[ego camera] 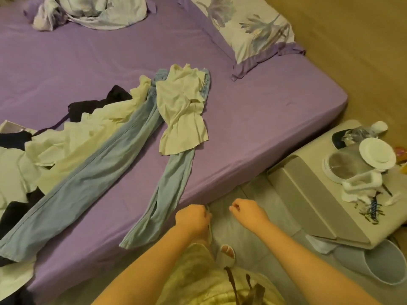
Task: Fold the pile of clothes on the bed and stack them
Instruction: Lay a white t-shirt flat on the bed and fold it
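Lying spread on the purple bed (253, 119), the light-blue jeans (88, 177) are seen with legs apart, a cream top (182, 111) draped over the waist and a heap of clothes (44, 150) beside the far leg. Off the bed's near edge, the left hand (193, 219) is curled, apparently pinching a thin strap; the right hand (248, 213) is fisted, holding nothing.

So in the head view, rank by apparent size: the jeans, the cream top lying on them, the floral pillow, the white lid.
1. Light blue jeans
2. Floral pillow, partly cut off by the frame
3. Cream top, close to the pillow, so unsure
4. White lid
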A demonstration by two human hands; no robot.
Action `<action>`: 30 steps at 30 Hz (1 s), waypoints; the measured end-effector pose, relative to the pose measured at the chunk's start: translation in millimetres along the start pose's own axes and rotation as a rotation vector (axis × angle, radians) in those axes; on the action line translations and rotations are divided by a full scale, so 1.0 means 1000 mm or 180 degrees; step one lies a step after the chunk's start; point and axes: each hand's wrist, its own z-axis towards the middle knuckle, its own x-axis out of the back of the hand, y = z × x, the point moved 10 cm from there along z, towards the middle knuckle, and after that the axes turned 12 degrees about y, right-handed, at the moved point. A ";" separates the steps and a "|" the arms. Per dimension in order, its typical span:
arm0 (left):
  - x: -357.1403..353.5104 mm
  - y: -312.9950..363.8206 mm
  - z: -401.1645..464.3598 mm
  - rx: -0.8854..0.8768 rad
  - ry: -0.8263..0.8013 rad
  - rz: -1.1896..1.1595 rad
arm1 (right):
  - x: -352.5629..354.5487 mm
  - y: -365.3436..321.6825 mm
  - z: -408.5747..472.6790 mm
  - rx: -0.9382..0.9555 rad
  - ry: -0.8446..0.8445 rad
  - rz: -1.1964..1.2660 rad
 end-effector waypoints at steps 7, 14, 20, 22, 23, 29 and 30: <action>0.036 -0.025 0.061 0.0028 -0.0051 0.0050 | 0.038 -0.037 0.061 0.0208 0.0152 -0.0067; 0.060 -0.037 0.104 0.0167 -0.0009 -0.0104 | 0.044 -0.065 0.098 0.0245 -0.0044 0.0017; 0.061 -0.045 0.131 0.0545 -0.0008 -0.0344 | 0.061 -0.068 0.143 0.0301 -0.0267 0.0043; 0.065 -0.043 0.143 0.0683 0.0036 -0.0447 | 0.068 -0.067 0.163 0.0375 -0.0387 -0.0059; 0.068 -0.040 0.149 0.0758 0.0049 -0.0503 | 0.072 -0.067 0.174 0.0438 -0.0449 -0.0122; 0.098 -0.012 0.191 0.1200 0.0121 -0.0755 | 0.112 -0.077 0.247 0.0863 -0.0582 -0.0227; 0.105 -0.006 0.201 0.1254 0.0173 -0.0838 | 0.119 -0.081 0.261 0.0956 -0.0573 -0.0235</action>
